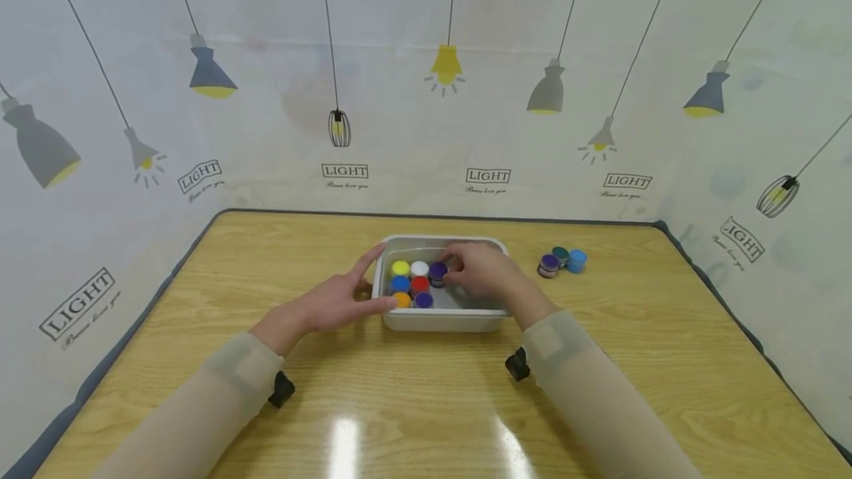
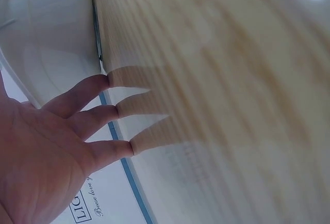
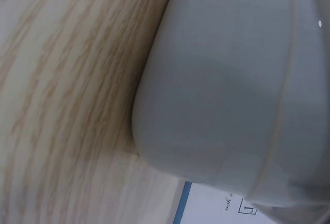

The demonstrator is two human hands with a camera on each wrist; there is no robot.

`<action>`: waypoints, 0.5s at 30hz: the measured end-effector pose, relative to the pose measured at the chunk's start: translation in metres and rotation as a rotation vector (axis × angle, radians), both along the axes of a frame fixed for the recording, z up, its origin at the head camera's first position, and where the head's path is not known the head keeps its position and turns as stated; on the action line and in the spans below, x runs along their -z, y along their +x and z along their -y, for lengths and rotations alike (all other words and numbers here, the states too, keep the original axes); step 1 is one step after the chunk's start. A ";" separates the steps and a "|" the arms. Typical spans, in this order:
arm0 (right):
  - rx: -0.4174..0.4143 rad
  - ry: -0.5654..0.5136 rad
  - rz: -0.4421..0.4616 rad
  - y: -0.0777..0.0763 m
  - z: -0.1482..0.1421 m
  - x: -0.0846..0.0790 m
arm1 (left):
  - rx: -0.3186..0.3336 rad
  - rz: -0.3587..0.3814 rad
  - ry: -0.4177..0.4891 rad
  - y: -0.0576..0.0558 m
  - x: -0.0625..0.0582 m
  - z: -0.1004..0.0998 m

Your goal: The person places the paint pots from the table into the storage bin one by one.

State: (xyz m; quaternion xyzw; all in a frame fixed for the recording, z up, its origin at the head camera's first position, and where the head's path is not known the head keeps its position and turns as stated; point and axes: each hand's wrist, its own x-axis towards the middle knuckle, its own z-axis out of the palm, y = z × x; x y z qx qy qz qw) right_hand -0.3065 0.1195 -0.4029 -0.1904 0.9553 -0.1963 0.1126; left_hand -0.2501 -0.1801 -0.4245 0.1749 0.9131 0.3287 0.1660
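Note:
A white plastic bin stands on the table with several small, colour-lidded jars in its left half. My right hand reaches inside and pinches a small purple-lidded jar beside the white-lidded jar. Nearer the front are a red-lidded jar and another purple-lidded jar. My left hand rests against the bin's left side, thumb at the near rim; in the left wrist view its fingertips touch the tabletop. The right wrist view shows the bin's outer wall and hides the right hand.
On the table right of the bin, a purple-lidded jar, a dark green-lidded jar and a light blue jar stand close together. A lamp-patterned cloth wall rises behind the table's far edge.

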 end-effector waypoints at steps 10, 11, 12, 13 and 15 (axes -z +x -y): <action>0.013 -0.072 -0.007 0.000 -0.004 0.001 | 0.003 0.000 0.003 0.000 0.002 0.001; 0.019 -0.107 -0.003 0.000 -0.005 0.000 | 0.004 -0.001 0.002 -0.001 0.002 0.001; 0.024 -0.143 0.001 0.000 -0.006 -0.001 | 0.001 0.001 0.001 -0.001 0.003 0.001; 0.030 -0.186 0.008 0.001 -0.007 -0.002 | -0.001 0.001 0.001 -0.001 0.003 0.000; 0.045 -0.280 0.030 0.001 -0.010 -0.005 | -0.005 0.006 0.002 -0.001 0.003 0.000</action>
